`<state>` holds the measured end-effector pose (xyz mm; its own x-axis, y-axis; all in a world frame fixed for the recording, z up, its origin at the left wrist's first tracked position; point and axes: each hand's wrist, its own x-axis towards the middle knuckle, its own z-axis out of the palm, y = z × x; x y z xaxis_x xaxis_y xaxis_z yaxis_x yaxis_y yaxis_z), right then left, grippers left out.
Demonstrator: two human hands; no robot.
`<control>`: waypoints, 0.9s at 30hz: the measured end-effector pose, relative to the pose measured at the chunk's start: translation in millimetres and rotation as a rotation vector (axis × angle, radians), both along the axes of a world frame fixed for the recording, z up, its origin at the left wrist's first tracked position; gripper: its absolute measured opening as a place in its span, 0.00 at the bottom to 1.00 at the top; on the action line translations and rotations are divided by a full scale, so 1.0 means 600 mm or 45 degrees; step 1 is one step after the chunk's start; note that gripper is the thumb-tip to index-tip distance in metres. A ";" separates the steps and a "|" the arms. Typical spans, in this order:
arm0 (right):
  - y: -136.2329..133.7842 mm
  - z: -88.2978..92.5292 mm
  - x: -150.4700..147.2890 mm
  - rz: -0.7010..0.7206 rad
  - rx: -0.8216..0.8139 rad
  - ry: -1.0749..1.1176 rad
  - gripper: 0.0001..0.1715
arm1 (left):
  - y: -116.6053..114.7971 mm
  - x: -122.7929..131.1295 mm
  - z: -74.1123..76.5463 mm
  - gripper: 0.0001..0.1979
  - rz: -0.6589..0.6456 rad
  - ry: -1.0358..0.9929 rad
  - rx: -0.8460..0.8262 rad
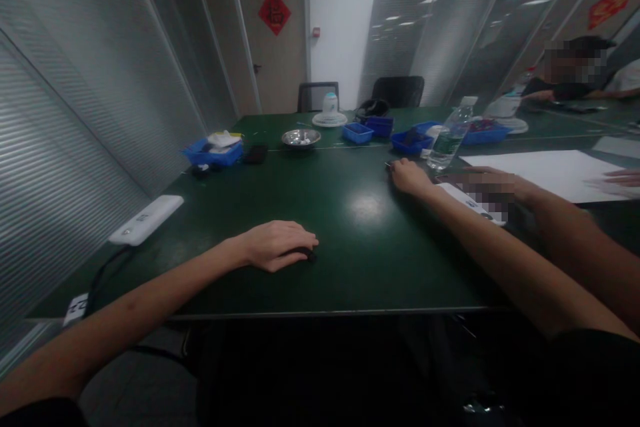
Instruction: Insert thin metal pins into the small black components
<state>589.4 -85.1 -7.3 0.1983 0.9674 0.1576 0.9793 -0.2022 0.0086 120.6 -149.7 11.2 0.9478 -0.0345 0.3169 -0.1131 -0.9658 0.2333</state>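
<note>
My left hand rests low over the green table, its fingers closed on a small black object. Most of that object is hidden under the palm, so its kind is unclear. Farther forward on the right, my right hand is closed at the tabletop. A small dark object with a shiny tip sticks out past its fingertips, too small to name. Just right of that hand stands a clear plastic bottle with a white cap.
Beside my right forearm, another person's hand lies by a white power strip and white paper. Blue trays, a metal bowl and a black wallet-like item stand farther back. Another power strip lies left.
</note>
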 end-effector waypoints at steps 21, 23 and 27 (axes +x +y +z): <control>0.141 -0.002 0.058 -0.053 -0.018 0.060 0.26 | -0.021 -0.016 0.006 0.15 -0.108 -0.088 0.164; 0.143 0.001 0.059 -0.048 -0.036 0.074 0.26 | 0.000 -0.032 0.005 0.15 -0.024 -0.061 0.167; 0.143 0.010 0.055 -0.032 -0.063 0.091 0.25 | 0.076 -0.080 0.000 0.18 0.388 0.048 0.096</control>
<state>622.2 0.6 -1.6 0.2316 0.9682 0.0947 0.9724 -0.2277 -0.0503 72.4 -103.8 10.9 0.9291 0.2308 0.2889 0.1913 -0.9687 0.1585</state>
